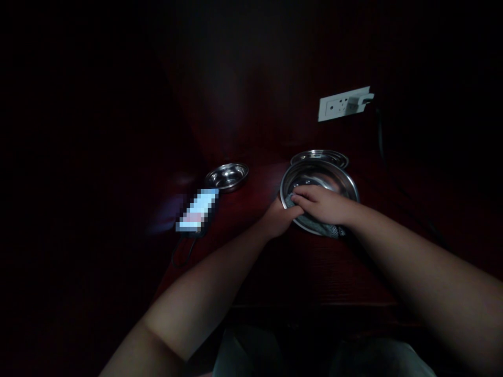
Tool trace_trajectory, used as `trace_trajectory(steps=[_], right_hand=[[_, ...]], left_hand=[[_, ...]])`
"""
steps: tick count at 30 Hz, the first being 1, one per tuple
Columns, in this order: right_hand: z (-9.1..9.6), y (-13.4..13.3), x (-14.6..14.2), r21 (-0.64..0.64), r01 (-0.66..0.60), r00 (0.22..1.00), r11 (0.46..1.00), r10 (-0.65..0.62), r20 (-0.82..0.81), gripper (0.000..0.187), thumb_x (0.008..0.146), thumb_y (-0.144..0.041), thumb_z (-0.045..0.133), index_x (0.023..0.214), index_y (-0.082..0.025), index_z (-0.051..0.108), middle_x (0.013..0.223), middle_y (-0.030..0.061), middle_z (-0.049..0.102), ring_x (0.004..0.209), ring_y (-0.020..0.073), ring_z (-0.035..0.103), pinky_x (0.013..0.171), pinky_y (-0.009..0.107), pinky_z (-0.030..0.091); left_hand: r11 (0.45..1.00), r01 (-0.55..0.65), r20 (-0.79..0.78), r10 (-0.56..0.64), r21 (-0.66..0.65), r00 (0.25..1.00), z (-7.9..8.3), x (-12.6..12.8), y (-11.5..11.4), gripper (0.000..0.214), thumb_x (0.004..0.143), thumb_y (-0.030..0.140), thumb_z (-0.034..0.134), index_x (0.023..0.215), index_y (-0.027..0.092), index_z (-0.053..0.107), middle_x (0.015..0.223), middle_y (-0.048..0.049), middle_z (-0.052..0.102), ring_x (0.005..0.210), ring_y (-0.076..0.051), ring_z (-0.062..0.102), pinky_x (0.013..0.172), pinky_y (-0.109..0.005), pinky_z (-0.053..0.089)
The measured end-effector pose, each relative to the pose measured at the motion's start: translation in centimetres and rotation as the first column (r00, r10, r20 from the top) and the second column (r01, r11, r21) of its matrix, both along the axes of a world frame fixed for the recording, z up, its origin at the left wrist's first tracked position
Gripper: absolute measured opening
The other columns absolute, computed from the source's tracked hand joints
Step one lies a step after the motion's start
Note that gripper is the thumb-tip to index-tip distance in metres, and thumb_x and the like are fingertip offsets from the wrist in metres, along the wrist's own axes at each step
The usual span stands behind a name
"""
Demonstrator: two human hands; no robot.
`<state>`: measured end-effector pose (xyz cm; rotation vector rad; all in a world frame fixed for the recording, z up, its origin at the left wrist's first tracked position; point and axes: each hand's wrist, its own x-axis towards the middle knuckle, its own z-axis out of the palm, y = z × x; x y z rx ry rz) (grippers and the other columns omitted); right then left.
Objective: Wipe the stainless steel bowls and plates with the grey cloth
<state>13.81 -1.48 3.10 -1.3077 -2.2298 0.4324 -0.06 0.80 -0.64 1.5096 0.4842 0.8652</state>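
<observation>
A steel bowl (340, 180) is tilted toward me on the dark red table. My left hand (281, 217) grips its left rim, with the thumb over the edge and the other fingers hidden behind the wall. Inside the bowl, my right hand (320, 204) presses a grey-green cloth (320, 226) against the inner surface, fingers curled over it. One patterned edge of the cloth hangs over the near rim. Another steel dish (320, 153) lies just behind the bowl, partly covered by it.
A small steel bowl (227, 177) stands to the left. Beside it lies a phone (198, 212) with a lit, blurred screen and a cord loop. On the wall, a white socket plate (345, 104) holds a plug, and a dark cable (380, 133) hangs at right. The surroundings are very dark.
</observation>
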Motion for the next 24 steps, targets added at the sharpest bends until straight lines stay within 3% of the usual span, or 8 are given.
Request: trace_trajectory(steps=[4,11,24], right_hand=[[-0.11,0.19,0.1,-0.01,-0.01,0.999,1.0,0.01,-0.035,0.024,0.085,-0.031,0.038,0.068,-0.018,0.048,0.066,0.0006,0.052,0.064,0.0133,0.048,0.062,0.028,0.035],[-0.05,0.11,0.01,-0.003,-0.002,1.0,1.0,0.002,-0.009,0.024,0.086,-0.032,0.038,0.069,-0.018,0.049,0.069,0.0015,0.054,0.066,0.0137,0.049,0.063,0.029,0.035],[-0.1,0.08,0.06,0.006,-0.004,1.0,1.0,0.004,-0.006,0.023,0.085,-0.031,0.039,0.068,-0.018,0.048,0.067,0.001,0.053,0.065,0.0135,0.049,0.063,0.028,0.035]], left_hand=[[0.999,-0.024,0.005,0.024,0.025,1.0,0.05,-0.01,-0.04,0.04,0.069,0.019,0.06,0.108,0.013,0.054,0.119,-0.0098,0.056,0.111,-0.023,0.05,0.093,-0.036,0.04],[1.0,0.014,0.004,-0.014,0.016,1.0,0.1,0.09,-0.04,0.038,0.069,0.017,0.058,0.107,0.012,0.055,0.106,-0.0087,0.062,0.113,-0.024,0.049,0.093,-0.037,0.041],[1.0,-0.002,0.015,0.002,0.031,1.0,0.2,0.13,-0.1,0.036,0.068,0.016,0.059,0.103,0.012,0.056,0.108,-0.0089,0.061,0.113,-0.024,0.049,0.094,-0.037,0.04]])
